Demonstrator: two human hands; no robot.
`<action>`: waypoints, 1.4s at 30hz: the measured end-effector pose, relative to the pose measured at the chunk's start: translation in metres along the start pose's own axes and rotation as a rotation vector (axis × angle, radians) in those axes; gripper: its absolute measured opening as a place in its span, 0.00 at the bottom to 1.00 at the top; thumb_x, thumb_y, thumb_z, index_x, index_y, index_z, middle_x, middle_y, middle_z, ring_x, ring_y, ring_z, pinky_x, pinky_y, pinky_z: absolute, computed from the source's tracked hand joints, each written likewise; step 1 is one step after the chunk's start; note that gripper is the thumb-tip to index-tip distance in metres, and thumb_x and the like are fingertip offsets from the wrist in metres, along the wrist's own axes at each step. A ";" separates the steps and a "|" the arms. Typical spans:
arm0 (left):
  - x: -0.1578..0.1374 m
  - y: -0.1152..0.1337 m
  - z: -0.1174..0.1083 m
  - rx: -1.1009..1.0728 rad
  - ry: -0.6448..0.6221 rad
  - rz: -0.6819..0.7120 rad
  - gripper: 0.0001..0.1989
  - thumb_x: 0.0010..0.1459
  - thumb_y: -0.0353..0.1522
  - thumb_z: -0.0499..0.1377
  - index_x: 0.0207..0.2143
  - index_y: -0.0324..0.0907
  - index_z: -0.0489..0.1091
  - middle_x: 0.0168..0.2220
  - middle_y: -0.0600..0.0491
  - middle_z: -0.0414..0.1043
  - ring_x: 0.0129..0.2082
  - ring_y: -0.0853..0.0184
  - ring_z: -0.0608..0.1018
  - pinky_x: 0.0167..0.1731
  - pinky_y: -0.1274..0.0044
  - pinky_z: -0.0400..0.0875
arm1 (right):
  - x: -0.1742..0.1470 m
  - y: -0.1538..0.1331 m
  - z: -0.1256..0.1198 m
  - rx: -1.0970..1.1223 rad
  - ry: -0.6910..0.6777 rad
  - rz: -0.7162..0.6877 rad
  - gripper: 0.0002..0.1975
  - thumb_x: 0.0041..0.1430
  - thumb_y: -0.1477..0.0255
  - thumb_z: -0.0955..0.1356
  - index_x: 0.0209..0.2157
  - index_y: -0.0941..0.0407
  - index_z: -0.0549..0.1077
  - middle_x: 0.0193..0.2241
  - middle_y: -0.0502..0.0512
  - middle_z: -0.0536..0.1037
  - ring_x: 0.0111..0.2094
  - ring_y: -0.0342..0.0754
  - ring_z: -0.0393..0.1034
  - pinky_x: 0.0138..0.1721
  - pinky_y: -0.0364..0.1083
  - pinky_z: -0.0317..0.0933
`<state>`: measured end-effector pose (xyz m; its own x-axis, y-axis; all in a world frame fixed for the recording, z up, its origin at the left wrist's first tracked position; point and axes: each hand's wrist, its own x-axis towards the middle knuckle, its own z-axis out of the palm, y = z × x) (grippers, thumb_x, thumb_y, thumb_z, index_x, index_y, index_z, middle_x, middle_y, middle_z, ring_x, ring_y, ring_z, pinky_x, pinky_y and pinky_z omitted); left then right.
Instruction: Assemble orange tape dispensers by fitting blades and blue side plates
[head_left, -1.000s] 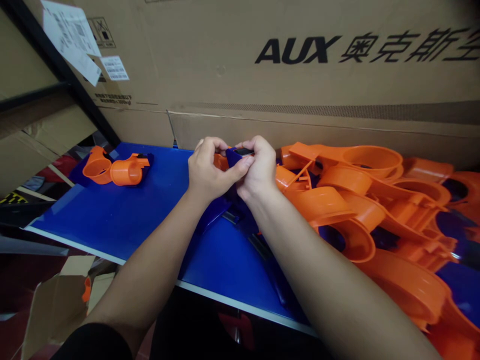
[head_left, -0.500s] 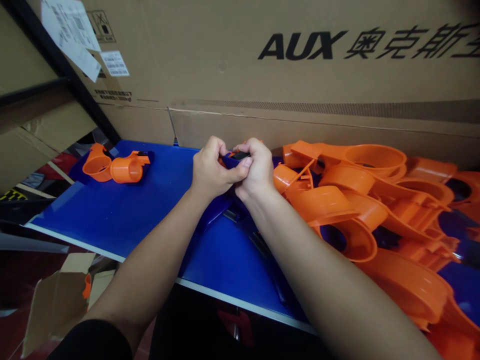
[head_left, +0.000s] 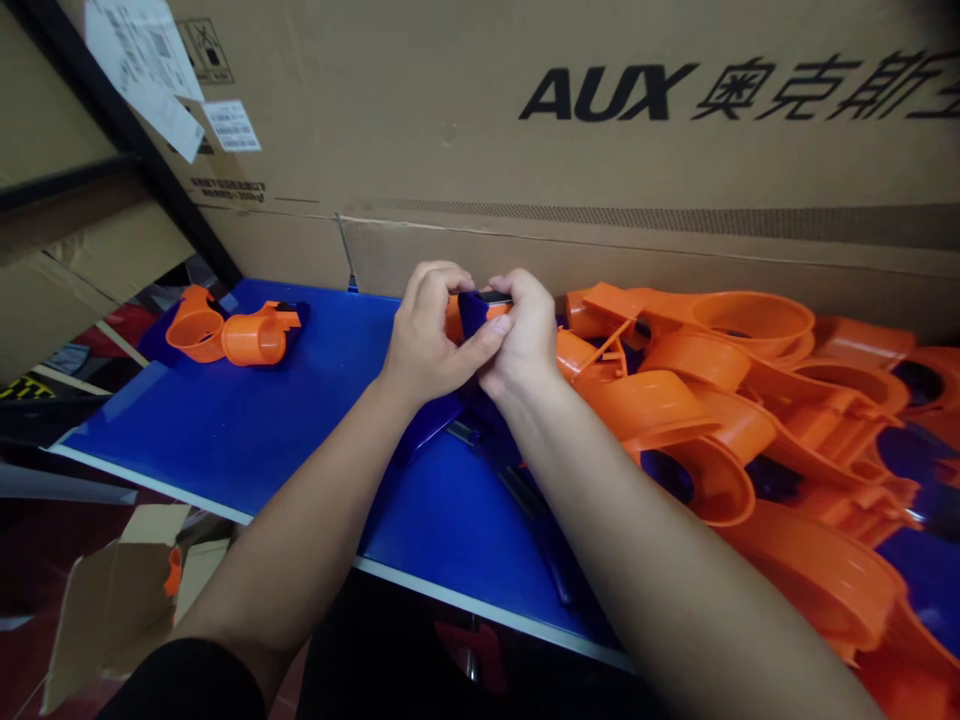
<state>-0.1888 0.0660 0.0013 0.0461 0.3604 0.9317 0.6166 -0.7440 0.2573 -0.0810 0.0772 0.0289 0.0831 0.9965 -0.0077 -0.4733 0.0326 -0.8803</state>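
Observation:
Between my two hands is a dark blue and orange plastic part (head_left: 471, 312) with a black strip on top, mostly hidden by my fingers. My left hand (head_left: 431, 335) is curled round its left side, the thumb reaching across toward the right. My right hand (head_left: 525, 335) is closed on the right side, fingers over the top edge. Under and in front of the hands lie dark blue plastic pieces (head_left: 429, 428) and a dark piece with a black strip (head_left: 525, 492) on the blue tabletop (head_left: 300, 430).
Orange plastic ring parts (head_left: 667, 410) are heaped along the right. An assembled orange and blue piece (head_left: 255, 338) sits at the left end. A large cardboard box (head_left: 420, 120) stands behind the tabletop. On the floor at lower left is an open carton (head_left: 112, 610).
The held part has tilted, so more of its blue face and orange side shows. My hands have shifted slightly, with the left fingers now further over the top.

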 end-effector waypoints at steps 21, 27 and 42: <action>0.002 -0.004 -0.008 0.141 -0.034 0.157 0.09 0.70 0.41 0.57 0.40 0.46 0.65 0.44 0.50 0.77 0.47 0.62 0.79 0.51 0.65 0.75 | -0.003 0.001 0.006 0.035 -0.030 0.036 0.13 0.54 0.68 0.69 0.23 0.52 0.61 0.21 0.45 0.62 0.23 0.41 0.60 0.22 0.42 0.56; 0.000 -0.005 -0.006 0.159 0.022 0.201 0.09 0.70 0.41 0.58 0.41 0.47 0.66 0.42 0.52 0.78 0.45 0.65 0.80 0.49 0.67 0.76 | -0.005 -0.001 0.008 0.074 -0.028 0.050 0.08 0.52 0.70 0.69 0.23 0.54 0.66 0.23 0.45 0.66 0.25 0.40 0.61 0.25 0.42 0.60; 0.000 -0.006 -0.008 0.166 -0.010 0.157 0.12 0.69 0.44 0.59 0.39 0.46 0.69 0.41 0.51 0.77 0.44 0.64 0.80 0.50 0.67 0.75 | -0.007 -0.002 0.008 0.103 -0.038 0.076 0.09 0.52 0.70 0.70 0.22 0.54 0.66 0.23 0.45 0.65 0.25 0.40 0.60 0.23 0.42 0.56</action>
<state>-0.1988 0.0657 0.0017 0.1588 0.2540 0.9541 0.7219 -0.6891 0.0633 -0.0880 0.0711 0.0346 0.0109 0.9985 -0.0528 -0.5651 -0.0374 -0.8242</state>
